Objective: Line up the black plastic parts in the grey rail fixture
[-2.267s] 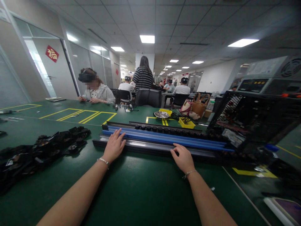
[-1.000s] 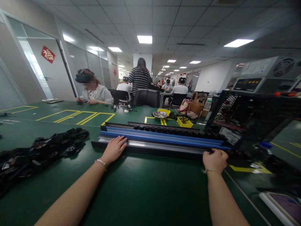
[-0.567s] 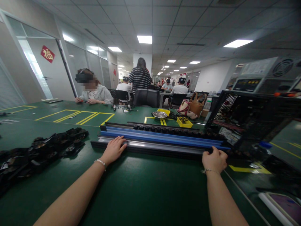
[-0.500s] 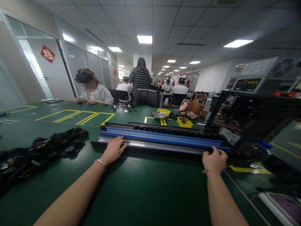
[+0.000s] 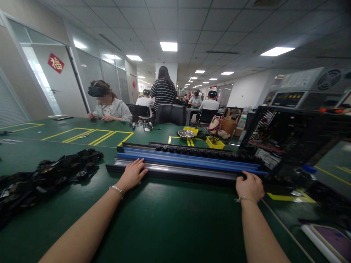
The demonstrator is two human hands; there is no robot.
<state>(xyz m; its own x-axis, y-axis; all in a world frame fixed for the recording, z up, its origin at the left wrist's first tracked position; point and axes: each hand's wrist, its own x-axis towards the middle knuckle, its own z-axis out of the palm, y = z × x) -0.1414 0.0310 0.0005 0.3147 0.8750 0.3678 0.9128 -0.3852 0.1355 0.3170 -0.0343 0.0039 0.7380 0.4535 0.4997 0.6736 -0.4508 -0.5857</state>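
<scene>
A long silver-and-black rail (image 5: pixel 186 171) lies across the green table (image 5: pixel 170 219), with a blue rail (image 5: pixel 192 159) directly behind it. My left hand (image 5: pixel 133 174) rests on the left part of the silver rail, fingers lying over its top. At the rail's right end is my right hand (image 5: pixel 250 185), its fingers curled at the end of the rail; thumb and index finger are at the edge. Behind the blue rail runs a dark strip with a row of small black parts (image 5: pixel 175 149).
Black parts (image 5: pixel 55 177) are heaped at the left. An open computer case (image 5: pixel 287 135) stands at the right, near a phone (image 5: pixel 331 239). Farther back are a metal bowl (image 5: pixel 186 134) and a yellow tray (image 5: pixel 215 143). A person (image 5: pixel 111 106) sits across the table.
The index finger of my right hand has shifted slightly left along the rail's end. My left hand and the rails look almost unmoved.
</scene>
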